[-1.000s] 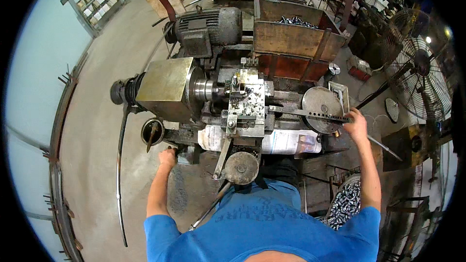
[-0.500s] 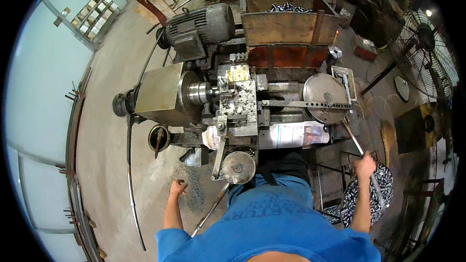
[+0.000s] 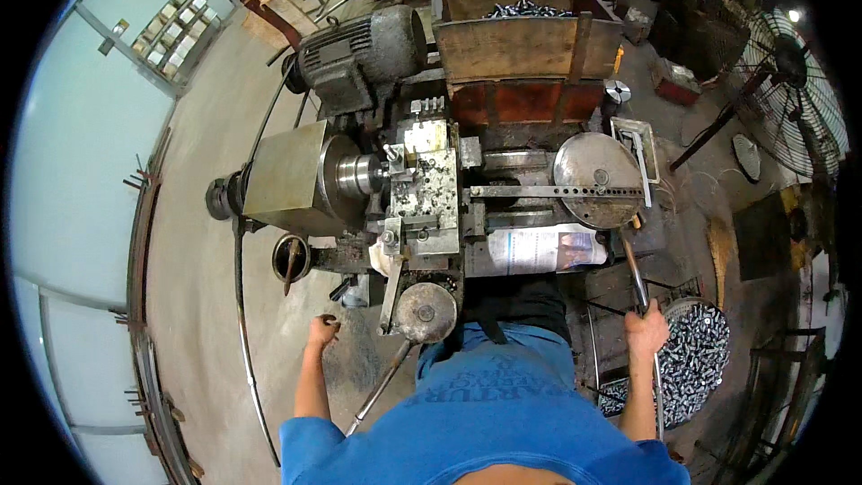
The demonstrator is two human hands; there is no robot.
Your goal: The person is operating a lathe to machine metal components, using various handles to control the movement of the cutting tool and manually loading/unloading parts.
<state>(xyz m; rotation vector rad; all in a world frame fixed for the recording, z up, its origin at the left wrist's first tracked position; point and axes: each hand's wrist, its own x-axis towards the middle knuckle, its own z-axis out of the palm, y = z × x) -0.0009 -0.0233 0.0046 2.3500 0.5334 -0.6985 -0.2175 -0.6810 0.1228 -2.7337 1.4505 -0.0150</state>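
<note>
My right hand (image 3: pixel 646 330) is wrapped around a long metal lever (image 3: pixel 632 268), which runs down from a round steel disc (image 3: pixel 588 181) at the right of a lathe-like machine. Left of the machine's front, my left hand (image 3: pixel 323 330) hangs in the air with curled fingers; whether something small is in them I cannot make out. The chip-strewn carriage (image 3: pixel 426 187) sits just right of the spindle chuck (image 3: pixel 356 175). A second lever (image 3: pixel 382 388) slants from a smaller disc (image 3: pixel 426 313) beside my body, untouched by either hand.
Behind the machine are an electric motor (image 3: pixel 364 52) and a wooden bin (image 3: pixel 507 47) with small metal parts. A heap of shiny metal parts (image 3: pixel 687 364) lies at lower right. A pot with a stick (image 3: pixel 291 256) is at left, a large fan (image 3: pixel 790 67) at far right.
My right hand and its lever have swung left, toward my body. The carriage has shifted slightly left toward the chuck. My left hand has risen a little, fingers still curled.
</note>
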